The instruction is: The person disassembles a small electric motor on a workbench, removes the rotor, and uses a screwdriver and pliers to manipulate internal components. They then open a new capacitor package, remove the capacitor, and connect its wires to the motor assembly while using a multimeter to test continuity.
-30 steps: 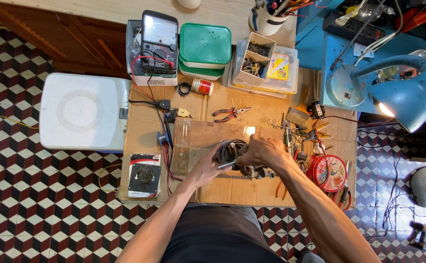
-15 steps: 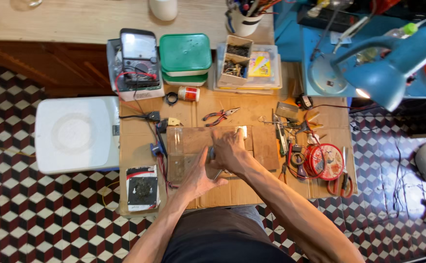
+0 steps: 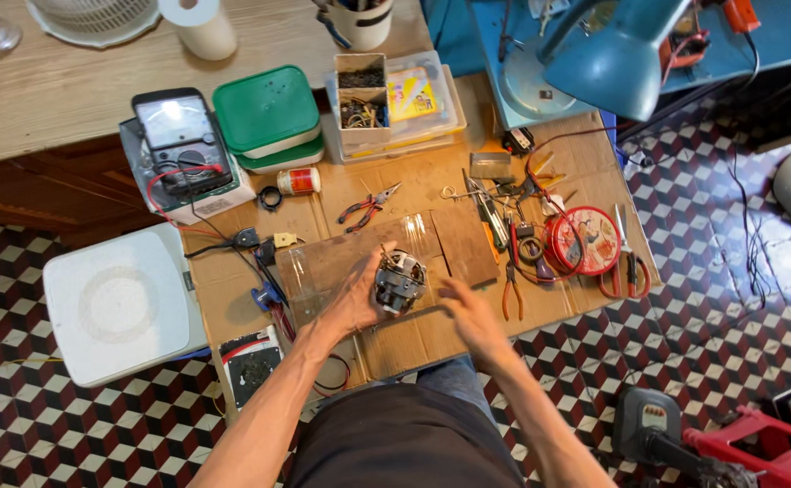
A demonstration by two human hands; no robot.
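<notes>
Head view, looking straight down on a cardboard-covered bench [image 3: 233,289]. Motor [image 3: 401,282], small, grey metal with copper windings showing, sits on a brown board [image 3: 463,244] near bench centre. A thin shaft or lead sticks out of it toward the upper left; long axis appears to run that same diagonal, but the view is too foreshortened to be sure.

Left hand [image 3: 356,296] wraps the motor from its left side, fingers curled against the housing: grasping it. Right hand [image 3: 465,309] is just right of the motor, apart from it, fingers spread and loose, holding nothing; its edges are motion-blurred.

Left side and underside of the motor are hidden by the left hand. Winding detail is too small to read.

Nearby: pliers [image 3: 366,206] above the motor, red tin [image 3: 587,239] to the right, meter [image 3: 183,145] and green boxes [image 3: 269,113] upper left, blue lamp [image 3: 617,54] upper right, partly cut off by the top edge.
</notes>
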